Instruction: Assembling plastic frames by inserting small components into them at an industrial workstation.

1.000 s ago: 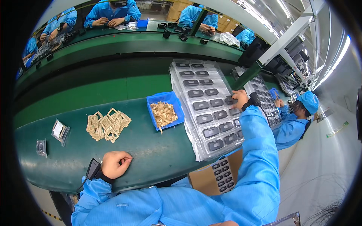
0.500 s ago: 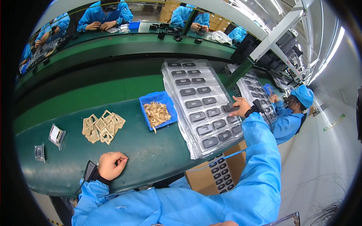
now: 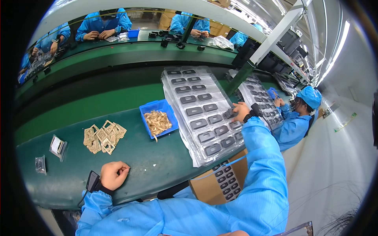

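Observation:
My right hand [image 3: 240, 112], arm stretched out, grips a dark grey plastic part [image 3: 228, 113] by its end at the right side of a clear plastic tray [image 3: 173, 96]. Rows of flat, rounded grey plastic housings [image 3: 194, 111] sit in the tray's pockets. On the green table [image 3: 157, 177], my left hand [image 3: 114, 175] rests closed in a loose fist, with nothing visible in it; its inner side is hidden. A pile of tan rectangular frames [image 3: 104, 137] lies beyond the left hand. Between pile and tray stands a blue bin [image 3: 144, 110] of tan strips [image 3: 157, 122].
Two small plastic bags, one with a pale label [image 3: 58, 147] and one dark [image 3: 40, 165], lie at the left. A green post [image 3: 241, 78] rises behind the tray. Below the table edge, a cardboard box [image 3: 204, 190] holds more parts. A co-worker [image 3: 297, 120] sits at the right.
The whole view has shifted slightly, so the scene sits further left. My right hand stays at the tray's right side with the grey part; my left hand stays closed on the table.

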`<state>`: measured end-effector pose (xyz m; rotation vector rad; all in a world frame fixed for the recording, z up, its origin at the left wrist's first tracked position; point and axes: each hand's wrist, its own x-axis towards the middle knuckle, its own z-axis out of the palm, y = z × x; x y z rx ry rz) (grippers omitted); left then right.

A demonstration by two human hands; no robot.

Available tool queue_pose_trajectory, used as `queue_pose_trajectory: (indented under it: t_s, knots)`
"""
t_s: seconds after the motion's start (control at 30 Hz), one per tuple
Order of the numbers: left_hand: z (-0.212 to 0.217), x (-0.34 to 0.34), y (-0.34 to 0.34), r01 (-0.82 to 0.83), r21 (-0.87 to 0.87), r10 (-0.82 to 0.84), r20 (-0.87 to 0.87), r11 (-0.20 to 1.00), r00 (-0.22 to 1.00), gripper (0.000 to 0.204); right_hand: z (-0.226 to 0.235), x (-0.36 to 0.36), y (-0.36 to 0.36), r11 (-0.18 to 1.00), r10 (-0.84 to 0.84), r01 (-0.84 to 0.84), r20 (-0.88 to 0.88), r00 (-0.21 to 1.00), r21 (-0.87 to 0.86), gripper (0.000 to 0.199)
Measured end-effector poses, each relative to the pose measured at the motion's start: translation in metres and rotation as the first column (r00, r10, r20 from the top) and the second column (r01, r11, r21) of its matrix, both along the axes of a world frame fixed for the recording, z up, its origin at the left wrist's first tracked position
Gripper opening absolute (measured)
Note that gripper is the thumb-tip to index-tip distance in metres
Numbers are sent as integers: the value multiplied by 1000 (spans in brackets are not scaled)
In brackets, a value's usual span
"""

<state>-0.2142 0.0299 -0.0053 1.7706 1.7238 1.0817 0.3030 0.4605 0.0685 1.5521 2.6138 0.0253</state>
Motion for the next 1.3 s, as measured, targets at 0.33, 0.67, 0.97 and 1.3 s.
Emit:
queue_pose_trajectory:
  t_s: [0.33,0.67,0.97,1.3]
  knots:
    - [-1,1,-2,3,-13,-3,5,1000,1000,8,51,10,-4,995,51,-73,-290,956,-64,55]
    - [5,0,-11,4,114,-8,33,993,999,14,35,-77,-85,958,-223,-14,-778,587,-285,25]
    - [94,68,5,454,255,-407,-219,854,887,57,5,-245,-296,404,-104,-647,-735,671,-647,18]
    - [40,39,20,473,104,-482,95,875,871,36,-47,-254,-311,13,-522,-575,-496,694,-818,27]
